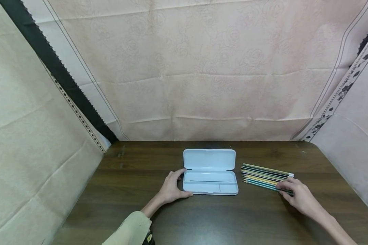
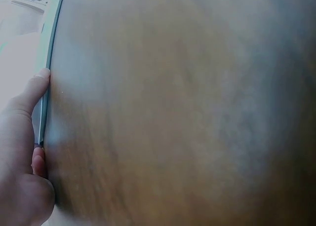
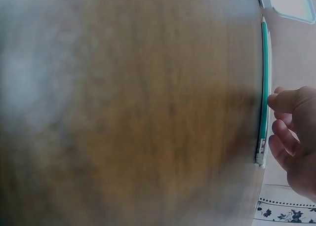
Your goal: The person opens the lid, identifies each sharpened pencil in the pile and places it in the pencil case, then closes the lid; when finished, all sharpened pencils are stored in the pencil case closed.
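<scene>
A light-blue pencil case (image 1: 210, 182) lies on the table with its lid (image 1: 209, 159) folded back. Its tray shows a long slot and small compartments. My left hand (image 1: 171, 187) grips the case's left end, thumb on the front edge and fingers at the back near the hinge. In the left wrist view the thumb (image 2: 39, 83) touches the case's edge. To the right, several pencils (image 1: 257, 176) lie side by side, tips toward the case. My right hand (image 1: 299, 195) pinches the nearest one, a green pencil (image 3: 265, 73), near its eraser end.
The brown wooden table (image 1: 141, 163) reaches back to a pale patterned cloth (image 1: 202, 85) hanging behind it. More cloth hangs at the left (image 1: 33, 153) and right sides. A gap of bare wood separates the case from the pencil tips.
</scene>
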{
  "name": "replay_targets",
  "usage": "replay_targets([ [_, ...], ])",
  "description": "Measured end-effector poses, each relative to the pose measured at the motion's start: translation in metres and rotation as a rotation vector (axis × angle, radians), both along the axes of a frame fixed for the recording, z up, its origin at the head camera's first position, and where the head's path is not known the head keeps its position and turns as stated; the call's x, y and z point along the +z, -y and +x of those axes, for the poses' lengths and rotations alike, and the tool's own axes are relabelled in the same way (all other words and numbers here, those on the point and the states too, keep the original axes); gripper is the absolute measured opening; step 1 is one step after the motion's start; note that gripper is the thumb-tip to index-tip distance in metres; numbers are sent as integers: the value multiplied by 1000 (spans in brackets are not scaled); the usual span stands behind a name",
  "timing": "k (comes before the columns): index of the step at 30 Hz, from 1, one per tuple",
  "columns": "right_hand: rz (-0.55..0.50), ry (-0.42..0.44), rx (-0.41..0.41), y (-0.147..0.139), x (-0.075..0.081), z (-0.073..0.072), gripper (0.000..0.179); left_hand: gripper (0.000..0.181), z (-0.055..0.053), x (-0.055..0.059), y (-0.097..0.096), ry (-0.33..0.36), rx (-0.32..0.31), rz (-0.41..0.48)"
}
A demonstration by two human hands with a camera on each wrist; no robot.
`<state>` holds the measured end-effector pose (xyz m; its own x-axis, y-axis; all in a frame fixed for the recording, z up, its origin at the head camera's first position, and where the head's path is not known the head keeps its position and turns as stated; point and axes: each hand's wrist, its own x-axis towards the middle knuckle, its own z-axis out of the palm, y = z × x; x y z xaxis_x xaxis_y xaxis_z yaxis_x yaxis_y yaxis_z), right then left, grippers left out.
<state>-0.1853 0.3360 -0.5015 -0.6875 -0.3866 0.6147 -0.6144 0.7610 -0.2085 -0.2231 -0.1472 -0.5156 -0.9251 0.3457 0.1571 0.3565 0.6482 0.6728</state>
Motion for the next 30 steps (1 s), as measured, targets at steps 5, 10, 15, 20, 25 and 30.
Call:
replay_targets([
  [5,-15,-5,-6,-4,-2,3,41,91,0,1,0,-3,-4,-1],
  [10,2,-13,-36,-6,-4,4,42,91,1,2,0,-12,-7,-2],
  [15,18,-12,-63,-6,-5,4,40,91,1,1,0,-17,-4,-4],
  [20,41,-23,-66,-6,-5,3,39,91,0,0,0,-22,-8,-4],
  [25,51,-31,-61,-6,-5,1,40,92,0,1,0,-18,-5,0],
  [30,55,-44,-46,-6,-5,1,41,92,0,2,0,-21,-9,0],
])
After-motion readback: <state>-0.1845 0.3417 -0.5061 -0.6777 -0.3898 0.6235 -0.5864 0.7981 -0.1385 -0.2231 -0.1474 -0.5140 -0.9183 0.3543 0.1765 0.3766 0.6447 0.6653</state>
